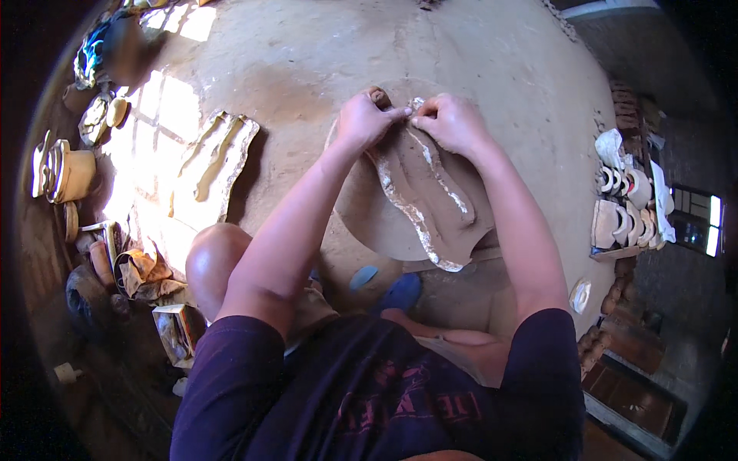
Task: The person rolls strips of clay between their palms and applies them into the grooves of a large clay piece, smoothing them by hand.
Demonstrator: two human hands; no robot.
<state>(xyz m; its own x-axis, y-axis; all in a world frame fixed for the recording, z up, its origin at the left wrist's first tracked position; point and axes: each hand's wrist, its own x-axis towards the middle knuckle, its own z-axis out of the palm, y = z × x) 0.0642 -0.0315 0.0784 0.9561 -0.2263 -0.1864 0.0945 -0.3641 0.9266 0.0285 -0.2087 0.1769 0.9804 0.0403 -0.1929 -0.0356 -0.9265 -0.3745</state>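
Note:
On a round flat board (361, 207) in front of me lies a brown mould-like slab (453, 184), with long wavy channels and chipped white edging. My left hand (369, 121) is at the slab's far end, its fingers curled round a small brown lump that looks like clay (379, 96). Its thumb points toward my right hand. There, my right hand (450, 123) has thumb and forefinger pinched together over the slab's far edge. What lies between those fingertips is too small to make out.
A similar wavy-grooved slab (217, 157) lies in sunlight on the left. Farther left stand a tan pot (75, 175), a crumpled brown cloth (144, 274) and a small box (177, 332). Pale curved pieces (626, 223) are stacked at the right. A blue shoe (402, 292) is near my legs.

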